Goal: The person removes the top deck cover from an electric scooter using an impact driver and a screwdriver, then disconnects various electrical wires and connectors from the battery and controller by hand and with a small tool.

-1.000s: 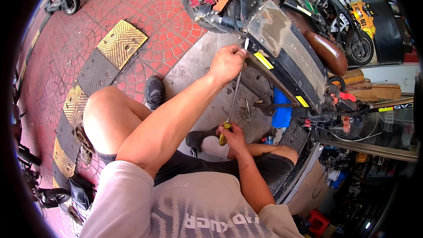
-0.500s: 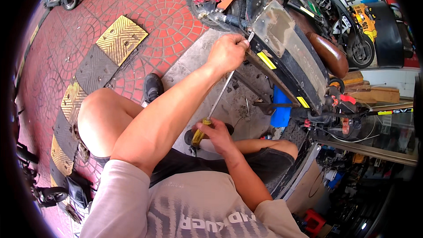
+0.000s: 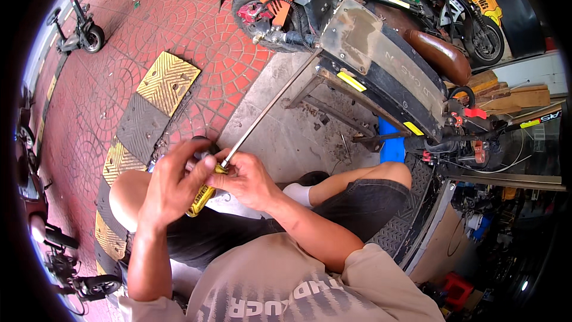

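My right hand (image 3: pixel 247 182) is closed around the top of a long screwdriver's yellow handle. The thin metal shaft of this screwdriver (image 3: pixel 262 117) slants up and away, and its far end appears in line with the near corner of an electric scooter's deck (image 3: pixel 396 62). Close beside the right hand is my left hand (image 3: pixel 173 185), its fingers bent and the thumb drawn toward them. What the left fingers pinch, if anything, is hidden. The scooter deck is dark and scuffed, with yellow strips along its side, and rests on a metal frame (image 3: pixel 363 104).
The scooter's wheel (image 3: pixel 247 9) with an orange guard stands beyond. A yellow and black ramp (image 3: pixel 167 83) lies on red paving at left. Behind the deck is a brown seat (image 3: pixel 438 56); wood pieces (image 3: pixel 512 104) and a blue object (image 3: pixel 392 141) are to the right.
My left hand has drawn back from the deck's corner to beside my right hand. The screwdriver and right hand have shifted left. The view has turned slightly.
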`<state>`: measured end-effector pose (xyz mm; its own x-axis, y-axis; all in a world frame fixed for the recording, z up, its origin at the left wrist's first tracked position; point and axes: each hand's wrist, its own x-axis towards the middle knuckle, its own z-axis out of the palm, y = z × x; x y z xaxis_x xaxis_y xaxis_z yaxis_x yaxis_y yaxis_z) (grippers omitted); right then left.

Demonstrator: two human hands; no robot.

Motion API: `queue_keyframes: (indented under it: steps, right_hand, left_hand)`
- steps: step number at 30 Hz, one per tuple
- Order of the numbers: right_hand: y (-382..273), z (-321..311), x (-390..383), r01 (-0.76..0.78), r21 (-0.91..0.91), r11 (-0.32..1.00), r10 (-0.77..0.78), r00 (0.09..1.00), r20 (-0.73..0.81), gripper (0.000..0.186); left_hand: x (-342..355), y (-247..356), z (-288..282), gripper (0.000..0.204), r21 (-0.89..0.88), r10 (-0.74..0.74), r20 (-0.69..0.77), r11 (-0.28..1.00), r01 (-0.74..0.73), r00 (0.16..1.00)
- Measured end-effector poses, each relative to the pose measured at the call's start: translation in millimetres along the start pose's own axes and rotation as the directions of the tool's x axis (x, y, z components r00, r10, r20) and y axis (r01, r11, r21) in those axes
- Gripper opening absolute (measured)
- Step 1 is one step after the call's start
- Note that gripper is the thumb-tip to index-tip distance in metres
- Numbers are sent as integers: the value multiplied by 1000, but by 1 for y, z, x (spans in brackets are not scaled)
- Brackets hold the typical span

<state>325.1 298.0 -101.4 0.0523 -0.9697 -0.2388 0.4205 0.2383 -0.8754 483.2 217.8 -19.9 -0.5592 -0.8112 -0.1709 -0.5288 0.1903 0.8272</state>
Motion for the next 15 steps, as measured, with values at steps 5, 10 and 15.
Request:
queue_keyframes:
  steps: [5,10,15]
  right_hand:
    - [-20,0,2,149,-288,946,-137,989,63,25]
    - [-104,-40,-8,9,-596,803,124,975,183,25]
    - [-262,-184,56,-32,-902,430,-465,849,-252,51]
  left_hand:
    - [-62,-32,18,43,-777,-276,208,536,329,939]
    - [-61,-42,20,38,-905,-278,239,284,318,930]
    - [-52,-31,12,36,-859,-383,207,368,355,900]
